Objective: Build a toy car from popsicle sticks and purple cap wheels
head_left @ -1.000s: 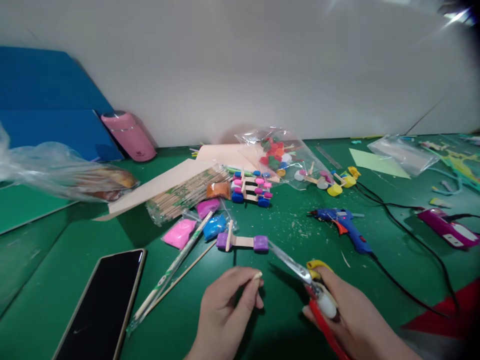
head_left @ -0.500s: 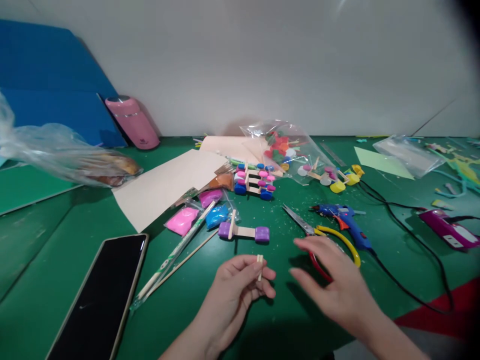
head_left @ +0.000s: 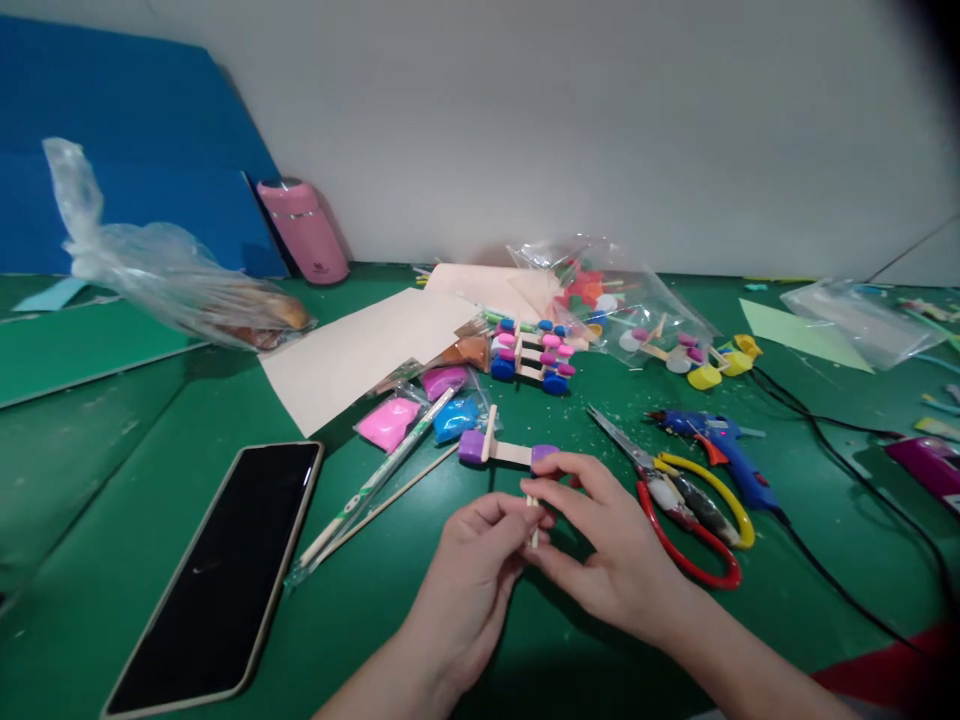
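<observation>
My left hand (head_left: pixel 476 570) pinches a few short pale wooden stick pieces (head_left: pixel 534 537) between thumb and fingers. From the other side, my right hand (head_left: pixel 611 545) closes thumb and fingertips on the same pieces, its fingers partly hiding them. Just beyond the hands lies a wooden craft stick piece (head_left: pixel 512 454) with purple blocks at its ends and a small stick standing near one end; my right fingers overlap the right block in view. To the right of my right hand are scissors (head_left: pixel 690 580) with red and yellow handles.
A blue glue gun (head_left: pixel 739 470) with a black cord lies right of the scissors. Left are a phone (head_left: pixel 217 580), a wrapped stick (head_left: pixel 375 480) and bagged pink clay (head_left: pixel 388 424). Behind stand colourful stick models (head_left: pixel 531 360), beige paper (head_left: pixel 360 360) and a pink bottle (head_left: pixel 306 232).
My right hand has moved left from beside the scissors and closed on the stick pieces held in my left hand. The whole view has shifted slightly.
</observation>
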Action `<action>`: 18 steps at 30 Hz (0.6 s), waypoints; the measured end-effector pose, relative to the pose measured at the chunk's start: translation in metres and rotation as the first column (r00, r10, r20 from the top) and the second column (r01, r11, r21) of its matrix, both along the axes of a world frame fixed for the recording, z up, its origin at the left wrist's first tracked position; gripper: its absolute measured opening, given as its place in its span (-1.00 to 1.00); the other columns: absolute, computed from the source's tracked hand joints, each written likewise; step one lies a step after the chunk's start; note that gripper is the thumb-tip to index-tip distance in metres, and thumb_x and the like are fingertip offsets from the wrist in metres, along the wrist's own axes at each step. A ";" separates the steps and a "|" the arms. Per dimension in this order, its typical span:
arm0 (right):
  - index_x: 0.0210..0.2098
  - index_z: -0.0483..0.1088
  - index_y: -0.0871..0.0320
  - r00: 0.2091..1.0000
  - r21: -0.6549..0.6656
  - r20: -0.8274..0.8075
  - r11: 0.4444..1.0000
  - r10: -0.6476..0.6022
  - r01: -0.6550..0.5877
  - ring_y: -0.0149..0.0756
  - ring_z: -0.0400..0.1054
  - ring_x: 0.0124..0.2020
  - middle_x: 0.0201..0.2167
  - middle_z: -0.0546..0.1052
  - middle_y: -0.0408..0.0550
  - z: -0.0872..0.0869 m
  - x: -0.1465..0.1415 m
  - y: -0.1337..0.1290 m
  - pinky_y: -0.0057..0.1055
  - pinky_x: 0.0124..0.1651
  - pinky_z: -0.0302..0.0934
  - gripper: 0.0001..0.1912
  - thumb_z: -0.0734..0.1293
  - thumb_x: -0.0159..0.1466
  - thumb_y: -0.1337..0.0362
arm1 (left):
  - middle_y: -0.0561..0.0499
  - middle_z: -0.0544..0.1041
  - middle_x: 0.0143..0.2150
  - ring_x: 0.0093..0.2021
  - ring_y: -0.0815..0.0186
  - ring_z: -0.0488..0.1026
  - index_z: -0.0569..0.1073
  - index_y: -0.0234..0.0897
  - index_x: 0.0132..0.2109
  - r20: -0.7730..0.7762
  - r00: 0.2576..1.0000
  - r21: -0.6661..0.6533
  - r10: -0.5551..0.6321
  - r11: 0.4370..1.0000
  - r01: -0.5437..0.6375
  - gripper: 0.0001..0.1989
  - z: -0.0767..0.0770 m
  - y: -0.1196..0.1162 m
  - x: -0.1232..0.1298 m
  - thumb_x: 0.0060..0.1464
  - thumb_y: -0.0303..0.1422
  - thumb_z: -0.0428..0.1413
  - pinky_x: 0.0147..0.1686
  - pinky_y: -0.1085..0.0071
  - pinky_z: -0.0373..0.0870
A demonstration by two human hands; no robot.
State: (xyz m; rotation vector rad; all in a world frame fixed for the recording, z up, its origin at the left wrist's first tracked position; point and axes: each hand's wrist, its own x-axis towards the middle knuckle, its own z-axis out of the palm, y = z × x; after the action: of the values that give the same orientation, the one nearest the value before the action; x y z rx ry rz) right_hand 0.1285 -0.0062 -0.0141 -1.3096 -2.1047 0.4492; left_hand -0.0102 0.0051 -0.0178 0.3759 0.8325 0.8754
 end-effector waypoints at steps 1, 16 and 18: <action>-0.08 0.30 0.10 1.000 -0.016 -0.026 1.000 0.007 -0.007 -0.18 0.21 -0.03 -0.07 0.31 0.04 -0.001 0.001 0.001 -0.24 -0.04 0.19 -0.64 0.28 0.10 0.35 | 0.02 0.45 -0.54 -0.50 0.46 0.31 0.47 -0.40 -0.54 -0.013 1.000 -0.005 0.001 1.000 -0.001 -0.94 0.001 0.000 0.001 -0.17 -0.50 0.16 -0.46 0.57 0.22; 0.09 0.12 0.04 0.985 -0.291 -0.170 0.956 -0.012 -0.038 -0.24 0.08 0.10 0.06 0.18 -0.01 -0.003 0.026 0.009 -0.30 0.11 0.05 -0.37 0.33 0.03 0.36 | -0.03 0.51 -0.49 -0.43 0.36 0.38 0.53 -0.37 -0.48 -0.268 0.959 0.009 -0.091 0.995 0.097 -0.89 0.010 0.007 0.005 -0.15 -0.38 0.21 -0.35 0.47 0.29; 0.12 0.06 0.02 0.989 -0.297 -0.118 0.954 -0.085 0.046 -0.21 0.06 0.11 0.08 0.18 -0.01 -0.002 0.032 0.010 -0.25 0.11 0.05 -0.36 0.31 0.06 0.34 | -0.03 0.51 -0.51 -0.43 0.34 0.39 0.54 -0.36 -0.48 -0.377 0.924 0.054 -0.072 0.994 0.099 -0.87 0.011 0.005 -0.001 -0.14 -0.35 0.21 -0.32 0.44 0.29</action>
State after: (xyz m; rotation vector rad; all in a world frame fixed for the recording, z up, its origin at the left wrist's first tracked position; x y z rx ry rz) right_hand 0.1602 0.0042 -0.0158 -1.4671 -1.9326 0.8214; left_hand -0.0111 0.0102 -0.0065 0.6528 1.1296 0.7631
